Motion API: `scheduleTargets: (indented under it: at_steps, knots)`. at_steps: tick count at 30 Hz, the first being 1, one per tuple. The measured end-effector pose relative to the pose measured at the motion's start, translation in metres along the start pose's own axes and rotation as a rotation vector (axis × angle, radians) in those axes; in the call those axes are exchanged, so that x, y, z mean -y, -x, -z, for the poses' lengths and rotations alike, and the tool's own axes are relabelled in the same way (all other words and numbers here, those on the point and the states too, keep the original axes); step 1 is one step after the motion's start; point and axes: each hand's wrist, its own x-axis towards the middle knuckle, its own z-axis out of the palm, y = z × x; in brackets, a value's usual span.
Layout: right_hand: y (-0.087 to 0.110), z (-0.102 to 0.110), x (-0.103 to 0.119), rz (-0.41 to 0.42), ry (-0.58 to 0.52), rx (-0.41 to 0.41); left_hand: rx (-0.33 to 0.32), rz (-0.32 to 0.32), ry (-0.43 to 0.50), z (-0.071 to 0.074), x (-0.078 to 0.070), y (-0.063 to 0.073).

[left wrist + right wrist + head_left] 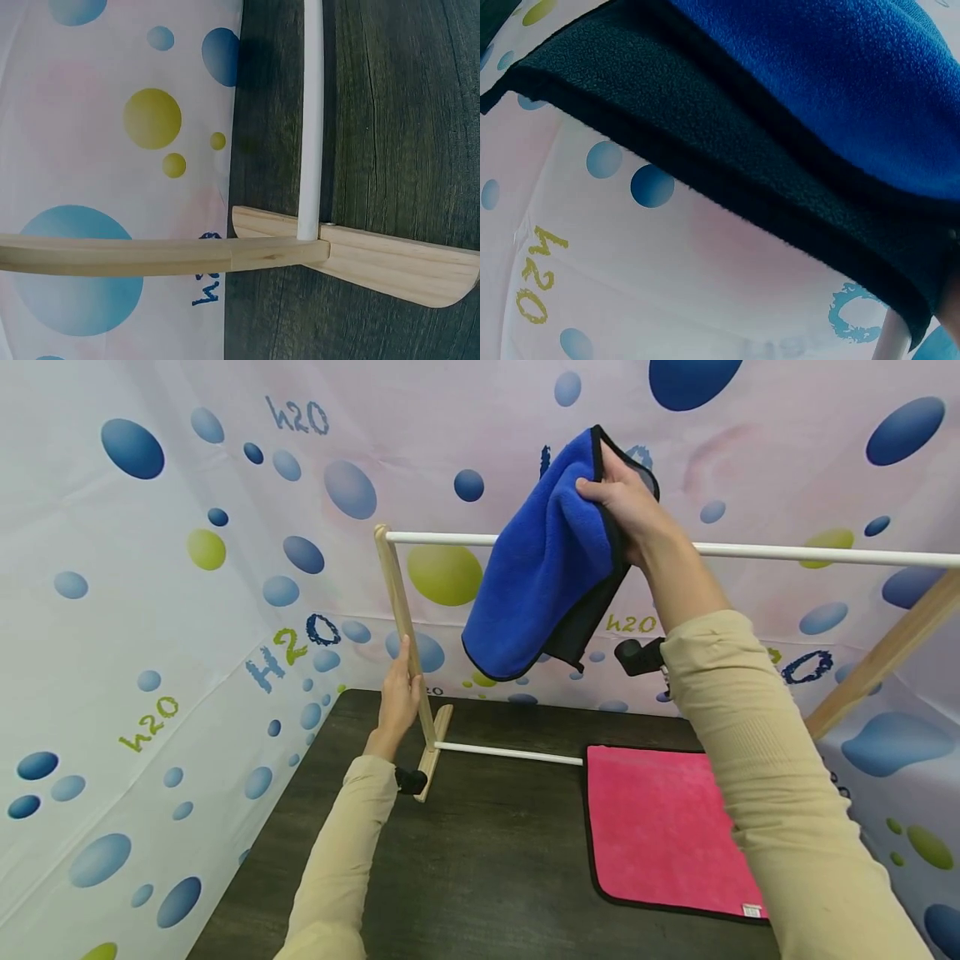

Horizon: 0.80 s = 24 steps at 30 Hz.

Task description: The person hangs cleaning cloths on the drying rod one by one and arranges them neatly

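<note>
While the right hand (633, 514) pinches the blue cloth (540, 560), which masks part of the upper rod (810, 553), left hand (397, 697) touches wooden post (395, 585), its grip indeterminable; pink cloth (660, 835) on table (480, 860), partly hidden by right sleeve (765, 768).

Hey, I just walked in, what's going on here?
Someone's right hand is holding up a blue cloth, which overlaps the upper white bar in the head view. Their left hand touches the wooden post on the left. Lower down, a pink cloth is spread out, hiding part of the lower white bar.
</note>
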Motion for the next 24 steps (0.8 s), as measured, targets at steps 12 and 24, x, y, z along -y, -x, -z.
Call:
scheduleTargets:
  at_steps: [12,24]
  knots:
    - [0.0,0.0,-0.001,0.006,0.023,0.001,-0.316,-0.051,0.036,-0.006,-0.026,-0.007]
    - [0.001,0.002,-0.001,-0.004,0.052,-0.004,-0.17,-0.012,0.2,-0.008,-0.055,-0.018]
